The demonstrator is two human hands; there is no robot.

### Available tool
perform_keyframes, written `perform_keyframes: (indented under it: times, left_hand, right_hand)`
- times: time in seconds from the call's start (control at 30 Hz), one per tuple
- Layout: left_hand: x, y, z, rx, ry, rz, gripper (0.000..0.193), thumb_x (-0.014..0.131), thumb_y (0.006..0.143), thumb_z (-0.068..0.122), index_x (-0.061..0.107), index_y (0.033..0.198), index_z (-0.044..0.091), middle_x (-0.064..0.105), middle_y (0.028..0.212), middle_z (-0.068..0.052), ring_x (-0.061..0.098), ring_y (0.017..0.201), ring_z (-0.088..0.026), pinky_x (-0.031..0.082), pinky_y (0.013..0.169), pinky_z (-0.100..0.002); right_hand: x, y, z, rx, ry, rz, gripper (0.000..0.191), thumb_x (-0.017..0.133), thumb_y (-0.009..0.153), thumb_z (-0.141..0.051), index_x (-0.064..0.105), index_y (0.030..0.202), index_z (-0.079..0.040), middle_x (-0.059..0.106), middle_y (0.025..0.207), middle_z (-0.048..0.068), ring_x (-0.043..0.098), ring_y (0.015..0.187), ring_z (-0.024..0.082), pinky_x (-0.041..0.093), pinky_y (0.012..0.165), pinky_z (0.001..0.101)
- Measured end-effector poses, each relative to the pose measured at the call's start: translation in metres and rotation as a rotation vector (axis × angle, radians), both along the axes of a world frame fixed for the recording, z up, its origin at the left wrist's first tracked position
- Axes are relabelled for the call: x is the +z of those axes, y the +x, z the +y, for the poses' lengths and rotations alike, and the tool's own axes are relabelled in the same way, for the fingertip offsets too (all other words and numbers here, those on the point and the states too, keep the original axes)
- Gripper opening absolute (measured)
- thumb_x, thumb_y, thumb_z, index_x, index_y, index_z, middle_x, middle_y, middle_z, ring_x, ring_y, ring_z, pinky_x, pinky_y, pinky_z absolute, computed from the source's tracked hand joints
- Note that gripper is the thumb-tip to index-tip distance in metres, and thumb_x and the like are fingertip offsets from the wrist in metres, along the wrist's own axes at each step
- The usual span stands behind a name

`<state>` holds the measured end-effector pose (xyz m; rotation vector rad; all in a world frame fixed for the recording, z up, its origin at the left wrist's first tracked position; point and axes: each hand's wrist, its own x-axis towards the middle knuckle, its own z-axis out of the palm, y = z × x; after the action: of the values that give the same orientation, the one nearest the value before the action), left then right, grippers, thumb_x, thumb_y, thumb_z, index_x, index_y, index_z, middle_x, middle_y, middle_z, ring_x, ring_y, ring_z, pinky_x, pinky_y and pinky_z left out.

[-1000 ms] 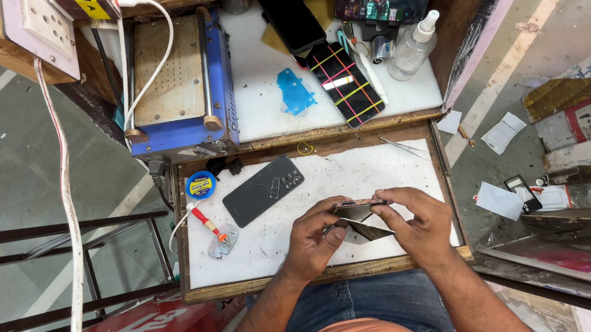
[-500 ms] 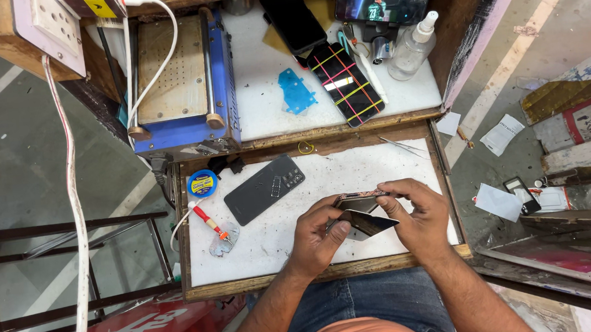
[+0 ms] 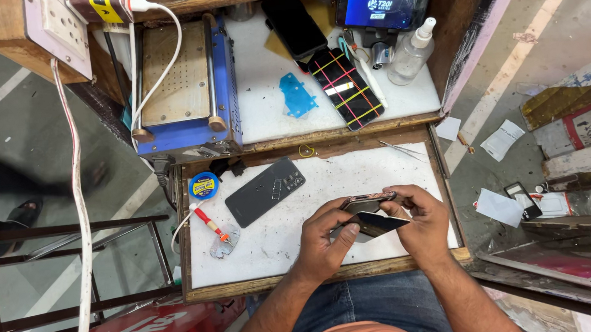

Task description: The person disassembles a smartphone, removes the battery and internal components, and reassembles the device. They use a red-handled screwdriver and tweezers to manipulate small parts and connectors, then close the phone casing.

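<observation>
1. Since a moment ago the view has tipped a little and the hands sit slightly lower right of centre; the phone frame [image 3: 368, 200] stays pinched between them, and the dark panel [image 3: 374, 224] beneath it now juts out further to the right, seemingly further lifted from the frame.
2. The left hand [image 3: 325, 239] curls around the left end of the phone frame, thumb beneath against the dark panel, fingers closed on it.
3. The right hand [image 3: 423, 221] grips the right end from above, fingers folded narrow over the edge, wrist bent inward.
4. Both forearms rise from the bottom edge, over the white work tray [image 3: 259, 247].
5. A dark back cover [image 3: 265, 190] lies left of the hands; a red-handled tool [image 3: 210, 222] and a blue round tin [image 3: 204, 185] lie further left.
</observation>
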<state>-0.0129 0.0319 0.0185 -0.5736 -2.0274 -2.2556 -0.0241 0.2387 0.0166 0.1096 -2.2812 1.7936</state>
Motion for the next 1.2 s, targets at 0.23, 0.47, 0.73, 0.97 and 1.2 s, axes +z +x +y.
perform_keyframes:
  times: [0.23,0.47,0.73,0.97,1.2]
  left_hand:
    - [-0.006,0.005,0.0,-0.012,0.096,-0.051,0.018,0.067,0.102,0.014,0.069,0.103,-0.004,0.067,0.126,-0.02,0.066,0.111,-0.02,0.056,0.095,-0.033]
    - [-0.006,0.001,0.001,0.021,0.097,-0.045,0.019,0.066,0.103,0.014,0.068,0.103,-0.005,0.065,0.128,-0.02,0.065,0.114,-0.021,0.055,0.098,-0.033]
    - [-0.018,-0.001,-0.005,0.008,0.366,-0.221,0.021,0.064,0.105,0.018,0.07,0.108,-0.002,0.068,0.123,-0.014,0.064,0.112,-0.019,0.052,0.099,-0.034]
    - [-0.026,-0.004,0.001,-0.015,0.479,-0.26,0.02,0.065,0.106,0.018,0.07,0.111,0.0,0.071,0.117,-0.01,0.064,0.112,-0.017,0.052,0.103,-0.036]
    - [-0.024,-0.008,-0.006,0.043,0.695,-0.381,0.024,0.065,0.103,0.016,0.07,0.117,-0.002,0.074,0.115,-0.012,0.067,0.109,-0.018,0.05,0.101,-0.035]
  right_hand:
    - [0.003,0.007,-0.012,-0.033,0.113,-0.121,0.011,0.078,0.086,-0.003,0.073,0.097,-0.003,0.076,0.086,0.003,0.071,0.078,0.01,0.058,0.07,0.0246]
    - [0.002,0.0,-0.009,0.014,0.133,-0.168,0.018,0.078,0.086,-0.003,0.072,0.103,-0.002,0.076,0.092,0.006,0.072,0.085,0.013,0.058,0.077,0.027]
    - [-0.017,0.01,-0.016,0.144,0.126,-0.217,0.017,0.071,0.091,-0.009,0.074,0.107,-0.004,0.075,0.099,0.007,0.073,0.091,0.014,0.062,0.084,0.0286]
    - [-0.021,0.01,-0.011,0.071,0.255,-0.212,0.012,0.073,0.091,-0.01,0.076,0.102,-0.006,0.077,0.09,0.005,0.073,0.082,0.012,0.061,0.074,0.0271]
    - [-0.013,0.01,-0.012,0.129,0.223,-0.263,0.021,0.075,0.087,-0.011,0.076,0.107,-0.007,0.077,0.096,0.005,0.074,0.084,0.012,0.062,0.073,0.0263]
